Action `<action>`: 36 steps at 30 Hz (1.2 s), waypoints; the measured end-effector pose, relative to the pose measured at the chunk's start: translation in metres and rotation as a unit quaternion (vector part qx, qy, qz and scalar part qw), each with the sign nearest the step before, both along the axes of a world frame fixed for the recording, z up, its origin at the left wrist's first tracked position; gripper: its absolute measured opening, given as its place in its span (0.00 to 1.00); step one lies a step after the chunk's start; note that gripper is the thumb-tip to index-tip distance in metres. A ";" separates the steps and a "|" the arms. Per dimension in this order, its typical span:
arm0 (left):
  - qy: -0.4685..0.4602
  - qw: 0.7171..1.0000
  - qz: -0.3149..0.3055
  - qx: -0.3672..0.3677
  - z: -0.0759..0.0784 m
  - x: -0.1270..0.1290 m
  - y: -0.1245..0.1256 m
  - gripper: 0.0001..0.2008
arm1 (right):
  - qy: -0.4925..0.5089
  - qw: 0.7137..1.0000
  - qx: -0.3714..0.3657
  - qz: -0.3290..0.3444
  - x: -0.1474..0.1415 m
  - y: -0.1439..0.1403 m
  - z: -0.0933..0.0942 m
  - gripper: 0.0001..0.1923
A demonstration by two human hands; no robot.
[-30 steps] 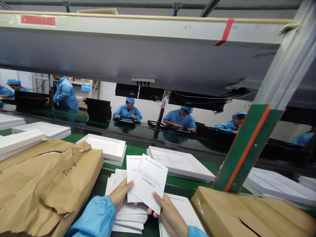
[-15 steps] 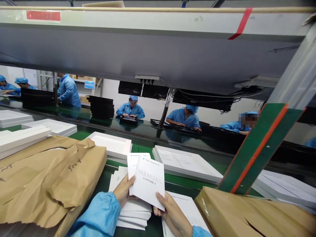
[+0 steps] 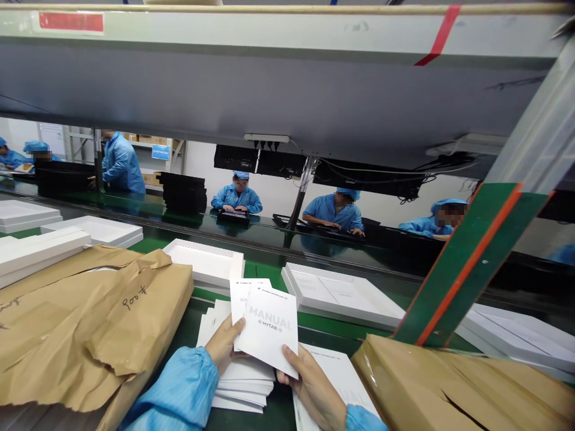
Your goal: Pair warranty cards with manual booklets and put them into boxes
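Note:
My left hand [image 3: 226, 342] pinches a white printed leaflet [image 3: 240, 293] at its lower edge, thumb on top. Overlapping the leaflet is a white manual [image 3: 271, 326] with grey lettering, whose lower right corner is held between the thumb and fingers of my right hand [image 3: 312, 383]. Both booklets are tilted toward me above a stack of white leaflets [image 3: 245, 392]. A second pile of manuals [image 3: 339, 374] lies partly under my right hand, which hides some of it.
Torn brown paper wrapping [image 3: 90, 323] covers a bundle on the left; a brown package [image 3: 458, 389] sits on the right. White open box trays [image 3: 204, 260] line the green belt [image 3: 263, 272]. A slanted post [image 3: 476, 263] and an overhead shelf [image 3: 269, 84] frame the view. Co-workers in blue sit beyond.
The white box trays have crept slightly to the right along the belt. My hands keep the same hold on both booklets, and the view has tipped a little.

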State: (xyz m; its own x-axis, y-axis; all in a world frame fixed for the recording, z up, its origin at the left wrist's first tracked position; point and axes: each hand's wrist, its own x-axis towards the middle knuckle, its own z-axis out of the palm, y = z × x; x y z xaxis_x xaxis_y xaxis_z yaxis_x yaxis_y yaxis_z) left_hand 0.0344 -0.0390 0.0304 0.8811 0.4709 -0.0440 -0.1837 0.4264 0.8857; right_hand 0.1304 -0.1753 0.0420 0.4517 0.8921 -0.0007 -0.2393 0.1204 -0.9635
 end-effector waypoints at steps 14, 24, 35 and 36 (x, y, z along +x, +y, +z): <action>0.004 1.000 0.006 -0.013 0.003 -0.001 -0.002 0.29 | 0.009 1.000 0.004 -0.006 -0.001 0.001 0.001 0.15; 0.004 1.000 0.005 -0.013 0.006 -0.002 -0.004 0.30 | 0.006 1.000 -0.002 -0.008 -0.001 0.000 0.001 0.14; 0.012 1.000 0.016 -0.013 0.008 -0.002 -0.005 0.29 | 0.012 1.000 -0.004 -0.028 -0.004 0.001 0.003 0.15; 0.011 1.000 0.017 -0.012 0.008 -0.002 -0.005 0.29 | 0.013 0.999 -0.005 -0.034 -0.005 0.001 0.004 0.15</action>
State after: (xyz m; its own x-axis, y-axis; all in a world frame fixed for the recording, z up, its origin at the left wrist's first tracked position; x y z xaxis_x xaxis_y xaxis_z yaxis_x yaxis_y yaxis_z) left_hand 0.0323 -0.0445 0.0388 0.8630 0.4994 -0.0758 -0.1783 0.4416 0.8793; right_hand 0.1250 -0.1742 0.0461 0.5104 0.8597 -0.0213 -0.2559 0.1282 -0.9582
